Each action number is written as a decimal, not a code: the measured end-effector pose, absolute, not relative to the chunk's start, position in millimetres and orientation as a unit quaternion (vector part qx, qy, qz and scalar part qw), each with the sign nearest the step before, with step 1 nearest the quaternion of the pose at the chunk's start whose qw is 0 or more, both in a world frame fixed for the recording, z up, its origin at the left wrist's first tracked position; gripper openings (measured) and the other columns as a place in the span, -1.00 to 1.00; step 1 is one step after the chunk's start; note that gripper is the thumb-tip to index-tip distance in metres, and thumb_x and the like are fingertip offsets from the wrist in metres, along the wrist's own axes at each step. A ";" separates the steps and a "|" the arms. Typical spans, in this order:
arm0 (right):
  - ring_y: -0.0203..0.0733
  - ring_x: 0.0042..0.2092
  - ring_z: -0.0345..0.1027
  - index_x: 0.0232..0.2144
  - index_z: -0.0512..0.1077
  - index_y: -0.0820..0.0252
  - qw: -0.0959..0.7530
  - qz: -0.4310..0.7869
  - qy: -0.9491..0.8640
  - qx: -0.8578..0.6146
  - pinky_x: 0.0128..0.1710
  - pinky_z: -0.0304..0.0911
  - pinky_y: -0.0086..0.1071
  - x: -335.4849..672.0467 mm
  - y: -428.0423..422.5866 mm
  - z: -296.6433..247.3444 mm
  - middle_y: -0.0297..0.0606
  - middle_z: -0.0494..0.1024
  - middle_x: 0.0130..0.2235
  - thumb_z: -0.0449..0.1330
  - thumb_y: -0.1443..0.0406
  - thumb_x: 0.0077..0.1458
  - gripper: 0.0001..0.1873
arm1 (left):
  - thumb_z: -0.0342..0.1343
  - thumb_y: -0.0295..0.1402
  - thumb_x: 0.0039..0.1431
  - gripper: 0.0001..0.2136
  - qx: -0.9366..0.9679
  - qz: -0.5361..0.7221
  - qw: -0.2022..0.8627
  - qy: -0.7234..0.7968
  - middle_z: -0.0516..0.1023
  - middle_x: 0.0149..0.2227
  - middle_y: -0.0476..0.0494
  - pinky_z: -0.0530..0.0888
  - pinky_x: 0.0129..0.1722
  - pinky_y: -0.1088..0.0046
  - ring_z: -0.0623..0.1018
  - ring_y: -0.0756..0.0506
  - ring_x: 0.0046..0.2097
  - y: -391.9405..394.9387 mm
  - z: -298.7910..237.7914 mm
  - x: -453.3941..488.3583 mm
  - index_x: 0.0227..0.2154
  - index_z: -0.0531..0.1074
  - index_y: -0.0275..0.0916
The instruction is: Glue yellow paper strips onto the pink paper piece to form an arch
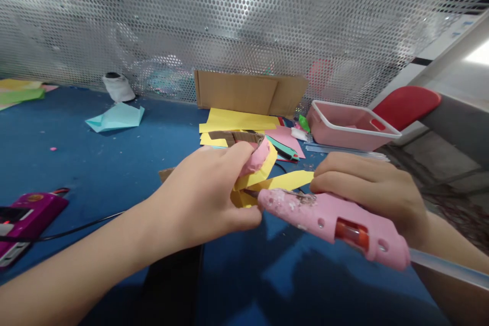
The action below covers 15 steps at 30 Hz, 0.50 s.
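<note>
My left hand (206, 198) is closed round a small paper piece (260, 168) made of pink and yellow folded strips, held just above the blue table (114, 163). My right hand (370, 193) grips a pink hot glue gun (332, 221), its nozzle pointing left and touching the yellow paper near my left thumb. A clear glue stick (451, 267) pokes out of the back of the gun.
Yellow and pink paper sheets (237, 122) lie ahead by a cardboard piece (244, 92). A pink plastic bin (347, 127) stands at the right, a light blue folded paper (114, 117) at the left, a magenta device (26, 219) with a black cord at the near left. A perforated metal screen (229, 20) backs the table.
</note>
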State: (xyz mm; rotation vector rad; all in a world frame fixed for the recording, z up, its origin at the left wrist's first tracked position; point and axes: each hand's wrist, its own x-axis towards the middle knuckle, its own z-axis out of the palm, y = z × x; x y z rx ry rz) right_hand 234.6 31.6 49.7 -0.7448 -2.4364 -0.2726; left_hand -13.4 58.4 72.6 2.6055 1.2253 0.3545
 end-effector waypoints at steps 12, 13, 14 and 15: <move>-0.23 -0.44 0.24 -0.39 0.25 0.13 0.287 -0.126 -0.907 -0.281 -0.49 0.14 -0.33 234.2 30.0 50.0 -0.26 0.35 -0.46 -0.03 0.36 0.19 -0.88 | 0.13 -0.28 -0.08 -0.71 0.898 0.140 0.108 0.403 0.19 -0.54 0.10 0.06 -0.48 0.46 0.15 -0.01 -0.52 59.7 71.1 -15.0 -0.49 0.05 -0.15; -0.23 -0.41 0.28 -0.35 0.29 0.15 0.290 -0.122 -0.908 -0.279 -0.46 0.17 -0.33 235.1 30.1 49.5 -0.23 0.39 -0.43 -0.02 0.36 0.19 -0.89 | 0.14 -0.28 -0.08 -0.71 0.898 0.143 0.107 0.403 0.19 -0.55 0.10 0.06 -0.49 0.46 0.15 -0.01 -0.52 59.5 70.7 -15.3 -0.49 0.05 -0.15; -0.24 -0.38 0.32 -0.30 0.32 0.17 0.296 -0.116 -0.908 -0.273 -0.43 0.21 -0.34 235.9 30.2 49.0 -0.21 0.43 -0.39 -0.01 0.36 0.19 -0.89 | 0.14 -0.27 -0.08 -0.70 0.898 0.145 0.106 0.402 0.19 -0.55 0.10 0.06 -0.49 0.46 0.15 -0.01 -0.52 59.3 70.1 -15.7 -0.49 0.06 -0.15; -0.23 -0.34 0.35 -0.24 0.34 0.19 0.301 -0.109 -0.909 -0.265 -0.39 0.25 -0.34 236.7 30.4 48.6 -0.18 0.45 -0.35 0.01 0.36 0.19 -0.87 | 0.14 -0.27 -0.07 -0.70 0.898 0.150 0.104 0.400 0.19 -0.55 0.11 0.06 -0.49 0.46 0.15 0.00 -0.53 59.2 69.4 -16.1 -0.49 0.06 -0.15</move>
